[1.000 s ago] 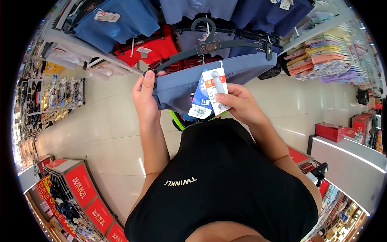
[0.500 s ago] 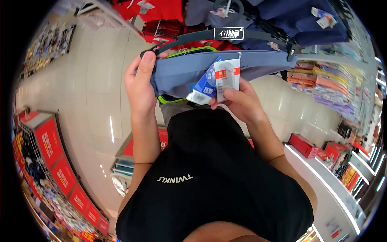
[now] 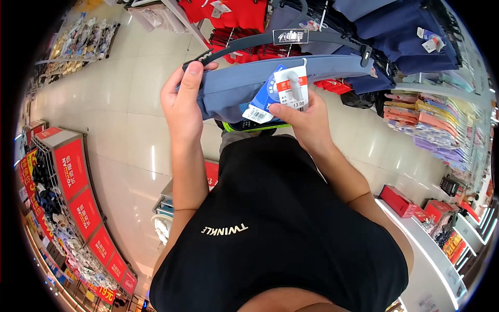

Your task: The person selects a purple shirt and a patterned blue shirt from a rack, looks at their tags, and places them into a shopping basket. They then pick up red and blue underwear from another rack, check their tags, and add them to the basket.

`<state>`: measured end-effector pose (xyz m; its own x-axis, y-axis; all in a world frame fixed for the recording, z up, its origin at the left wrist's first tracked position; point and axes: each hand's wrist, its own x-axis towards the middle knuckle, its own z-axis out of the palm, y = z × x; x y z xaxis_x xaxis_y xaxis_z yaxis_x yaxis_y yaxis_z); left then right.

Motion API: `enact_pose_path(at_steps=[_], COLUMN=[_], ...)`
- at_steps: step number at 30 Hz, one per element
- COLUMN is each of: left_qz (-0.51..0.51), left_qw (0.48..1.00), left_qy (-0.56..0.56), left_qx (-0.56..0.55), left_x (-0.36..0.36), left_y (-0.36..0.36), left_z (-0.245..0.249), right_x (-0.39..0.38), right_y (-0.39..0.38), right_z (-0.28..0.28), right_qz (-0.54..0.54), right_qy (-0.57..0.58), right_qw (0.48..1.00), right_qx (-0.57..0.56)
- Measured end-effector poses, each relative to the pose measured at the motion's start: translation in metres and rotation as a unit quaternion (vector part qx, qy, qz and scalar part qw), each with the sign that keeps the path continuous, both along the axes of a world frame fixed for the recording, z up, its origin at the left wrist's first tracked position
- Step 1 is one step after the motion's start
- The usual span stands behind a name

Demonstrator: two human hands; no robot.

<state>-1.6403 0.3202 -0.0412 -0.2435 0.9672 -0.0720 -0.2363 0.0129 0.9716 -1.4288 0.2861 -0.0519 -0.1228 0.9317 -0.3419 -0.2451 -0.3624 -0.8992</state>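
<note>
A blue-grey garment [image 3: 228, 80] hangs from a black clip hanger [image 3: 244, 44] in front of my body. My left hand [image 3: 183, 93] is closed around the hanger's left end and the garment's edge, thumb on top. Two tags hang at the garment's middle: a white and red price tag [image 3: 292, 86] reading 13.00 and a blue tag [image 3: 266, 96] partly beneath it. My right hand [image 3: 306, 117] pinches the tags' lower edge, its thumb over them and its other fingers mostly hidden behind.
Racks of red shirts [image 3: 228, 13] and navy garments [image 3: 405, 36] stand just beyond the hanger. Folded colourful clothes [image 3: 421, 114] hang at the right. A bin with red panels [image 3: 83, 213] is at the left, a white counter [image 3: 426, 249] at lower right.
The garment and hanger have tilted and shifted slightly. The price tag has turned flatter to view, and my right thumb has moved left to the tags' lower edge. My left hand keeps its hold.
</note>
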Motion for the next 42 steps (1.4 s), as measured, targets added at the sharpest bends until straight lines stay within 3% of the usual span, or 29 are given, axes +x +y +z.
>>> enact_pose_path(at_steps=[3,8,18,26,31,40,42], left_qz=[-0.005,-0.003,-0.012,-0.074,-0.114,-0.082,-0.083], left_qw=[1.000,1.000,1.000,0.997,0.993,0.996,0.996], left_qy=[-0.009,-0.006,0.007,0.002,0.026,0.007,-0.003], left_qx=[0.000,0.002,-0.005,0.005,0.019,0.019,0.014], left_x=[-0.025,-0.077,-0.142,-0.150,-0.155,-0.140,-0.134], left_y=[0.004,0.015,0.033,0.057,0.060,0.049,0.045], left_z=[0.009,0.009,-0.009,-0.011,-0.010,-0.013,-0.014], right_x=[-0.024,-0.069,-0.120,-0.143,-0.160,-0.151,-0.143], right_y=[0.002,0.013,0.028,0.028,0.024,0.018,0.015], right_z=[0.003,0.012,-0.004,-0.019,-0.013,-0.006,-0.004], right_qz=[-0.012,0.002,-0.005,-0.002,-0.007,0.061,0.056], right_qy=[0.009,0.131,0.173,0.265,0.252,0.238,0.191], right_qw=[0.999,0.991,0.983,0.963,0.967,0.969,0.979], right_qx=[0.038,-0.031,-0.061,-0.049,-0.044,-0.039,-0.049])
